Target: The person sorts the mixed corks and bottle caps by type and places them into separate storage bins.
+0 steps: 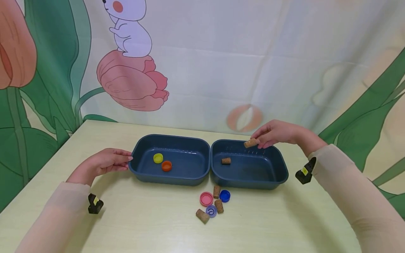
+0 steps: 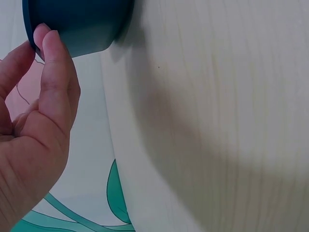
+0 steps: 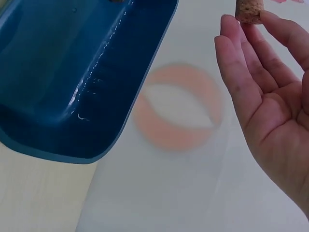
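Observation:
My right hand [image 1: 273, 133] pinches a cork [image 1: 251, 142] between thumb and fingertips, over the back of the right dark blue bin [image 1: 281, 175]. The right wrist view shows the held cork [image 3: 249, 10] at its top edge. Another cork [image 1: 226, 161] lies inside that bin. On the other side, my left hand [image 1: 110, 161] holds the left blue bin [image 1: 171, 181] by the rim of its outer end, fingertips [image 2: 52, 41] right at the edge. A yellow bottle cap [image 1: 158, 158] and an orange bottle cap [image 1: 166, 166] lie in the left bin.
In front of the bins lie a pink cap [image 1: 206, 199], a blue cap [image 1: 225, 196], a purple cap [image 1: 211, 211] and three corks, one [image 1: 202, 216] nearest the front. The bins stand side by side on a pale table [image 1: 152, 225]. A printed curtain [image 1: 202, 70] hangs behind.

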Demonstrator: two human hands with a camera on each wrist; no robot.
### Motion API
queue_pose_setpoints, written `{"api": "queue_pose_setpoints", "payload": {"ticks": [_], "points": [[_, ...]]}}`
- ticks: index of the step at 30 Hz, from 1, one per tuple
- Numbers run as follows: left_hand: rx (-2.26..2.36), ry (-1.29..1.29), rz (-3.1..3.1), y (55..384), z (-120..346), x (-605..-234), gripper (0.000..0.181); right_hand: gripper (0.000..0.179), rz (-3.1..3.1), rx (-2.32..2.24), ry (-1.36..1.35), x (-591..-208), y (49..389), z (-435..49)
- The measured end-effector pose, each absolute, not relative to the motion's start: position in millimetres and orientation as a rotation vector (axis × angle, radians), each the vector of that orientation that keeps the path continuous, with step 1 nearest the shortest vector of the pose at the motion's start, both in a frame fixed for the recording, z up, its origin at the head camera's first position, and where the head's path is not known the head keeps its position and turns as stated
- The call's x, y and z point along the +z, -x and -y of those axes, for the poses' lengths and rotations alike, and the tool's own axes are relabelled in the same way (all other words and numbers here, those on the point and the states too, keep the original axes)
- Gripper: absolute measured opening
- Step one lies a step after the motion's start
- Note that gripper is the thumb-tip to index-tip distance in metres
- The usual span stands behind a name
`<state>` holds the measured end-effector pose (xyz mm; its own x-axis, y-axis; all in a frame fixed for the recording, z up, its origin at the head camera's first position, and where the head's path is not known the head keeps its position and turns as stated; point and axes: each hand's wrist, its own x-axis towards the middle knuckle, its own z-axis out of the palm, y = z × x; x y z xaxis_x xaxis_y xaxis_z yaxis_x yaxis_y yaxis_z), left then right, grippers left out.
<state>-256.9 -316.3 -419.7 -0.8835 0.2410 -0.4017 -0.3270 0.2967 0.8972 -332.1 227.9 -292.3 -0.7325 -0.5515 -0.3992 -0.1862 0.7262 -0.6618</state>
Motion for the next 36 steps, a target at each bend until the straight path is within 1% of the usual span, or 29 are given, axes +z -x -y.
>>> {"api": "queue_pose_setpoints", "payload": {"ticks": [9,19,36], "points": [[1.633,0.066,-2.099,256,318,-420,0.056,0.046,-2.250,-0.865,0.498,-301,350,-225],[1.639,0.061,-2.099,257,318,-423,0.054,0.046,-2.157,-0.866,0.459,-320,370,-221],[1.637,0.075,-2.098,257,318,-421,0.054,0.046,-2.118,-0.745,0.424,-349,385,-205]]}}
